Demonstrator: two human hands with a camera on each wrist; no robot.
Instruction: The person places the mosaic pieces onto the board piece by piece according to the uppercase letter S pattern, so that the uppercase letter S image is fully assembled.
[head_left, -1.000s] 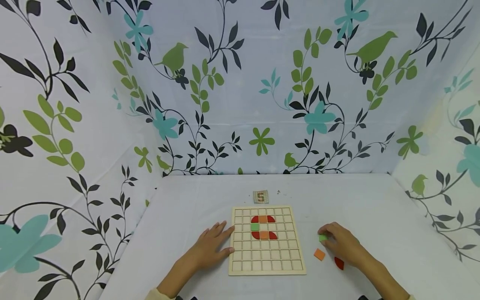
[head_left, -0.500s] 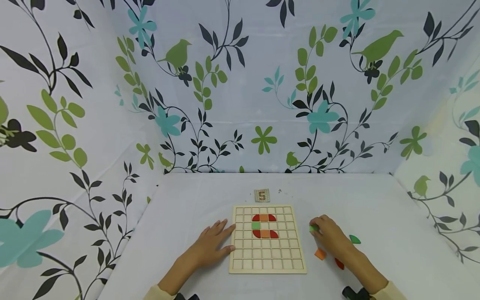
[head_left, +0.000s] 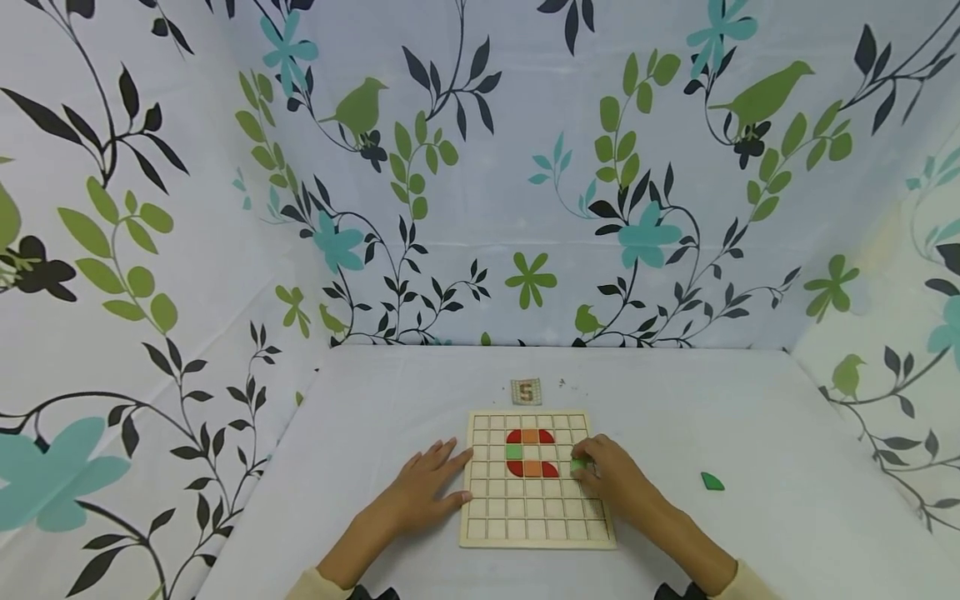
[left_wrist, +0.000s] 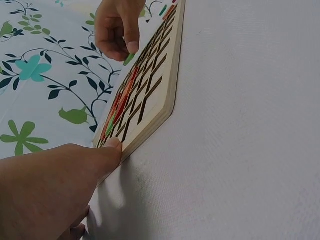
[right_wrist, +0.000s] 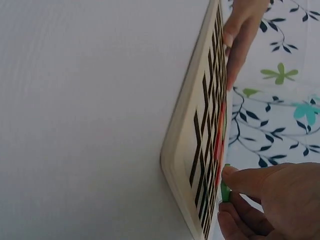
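Observation:
A pale wooden grid board (head_left: 497, 528) lies on the white table. In its upper middle, red rounded tiles (head_left: 551, 470), orange square tiles (head_left: 531, 468) and a green square tile (head_left: 513, 452) form a C-like shape. My left hand (head_left: 427, 492) rests with spread fingers at the board's left edge, thumb and fingertip touching the rim. Over the right side of the board, my right hand (head_left: 621, 477) pinches a small green tile (right_wrist: 225, 191) between thumb and fingers. From the left wrist view that tile (left_wrist: 129, 58) stands tilted close over the grid.
Behind the board lies a small patterned card (head_left: 526, 392) with a 5-like figure. A green quarter-round tile (head_left: 712, 482) sits on the table to the right, beyond my right forearm. Patterned cloth (head_left: 480, 192) hangs at the back and sides.
My right hand has picked up the green tile from the right of the table and carried it left over the board. Its forearm now hides the loose orange and red tiles. My left hand stays put.

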